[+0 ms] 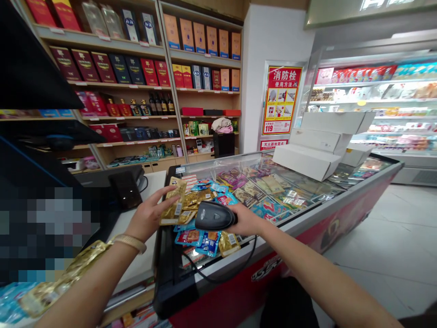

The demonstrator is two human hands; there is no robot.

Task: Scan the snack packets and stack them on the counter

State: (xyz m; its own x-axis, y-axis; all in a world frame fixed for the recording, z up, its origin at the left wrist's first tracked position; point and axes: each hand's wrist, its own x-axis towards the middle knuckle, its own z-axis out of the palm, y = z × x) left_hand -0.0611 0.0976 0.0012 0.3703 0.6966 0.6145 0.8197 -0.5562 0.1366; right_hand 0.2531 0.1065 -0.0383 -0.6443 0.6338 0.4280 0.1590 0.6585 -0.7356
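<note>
My right hand point(246, 219) is wrapped round the handle of a black barcode scanner point(214, 216), its head pointing left over a heap of snack packets. A cable hangs from it in a loop. My left hand point(147, 216), with a pale bracelet on the wrist, grips a gold snack packet point(173, 210) whose printed barcode faces the scanner. Below lie more gold packets point(229, 243) and blue packets point(208, 243), spread on the glass top of a chest freezer point(307, 214). Through the glass, packaged goods show.
White boxes point(303, 159) are stacked at the freezer's far end. A white counter point(131, 223) with a dark phone-like device point(125, 190) adjoins on the left. More gold packets point(64, 282) lie at lower left. Behind stand shelves point(136, 86) of boxed bottles.
</note>
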